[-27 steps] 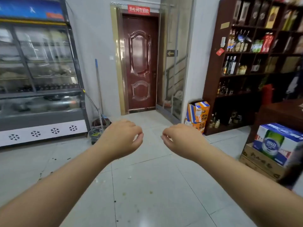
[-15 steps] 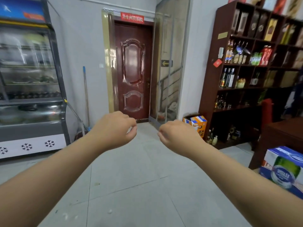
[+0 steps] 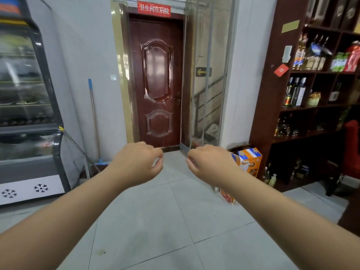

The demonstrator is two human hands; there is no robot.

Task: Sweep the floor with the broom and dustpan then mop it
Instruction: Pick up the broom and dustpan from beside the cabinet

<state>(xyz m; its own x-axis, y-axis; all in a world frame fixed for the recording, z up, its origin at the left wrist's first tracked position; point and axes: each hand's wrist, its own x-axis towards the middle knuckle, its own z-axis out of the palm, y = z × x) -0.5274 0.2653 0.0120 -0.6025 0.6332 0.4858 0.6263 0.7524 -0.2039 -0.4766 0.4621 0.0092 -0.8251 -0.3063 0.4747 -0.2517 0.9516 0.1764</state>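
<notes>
Head view puts both my arms stretched forward over the pale tiled floor [image 3: 155, 221]. My left hand [image 3: 136, 164] sits at about 11 o'clock of centre, fingers loosely curled with nothing in them. My right hand [image 3: 210, 164] mirrors it at 1 o'clock, equally slack and bare. At 9 o'clock, a long pole with a blue tip [image 3: 93, 114] leans upright on the wall beside the display fridge [image 3: 29, 94], and a second metal handle [image 3: 78, 147] slants across it; their heads are hidden. The brown door [image 3: 155, 80] stands shut at 12 o'clock, an orange carton [image 3: 250, 160] at 3 o'clock.
</notes>
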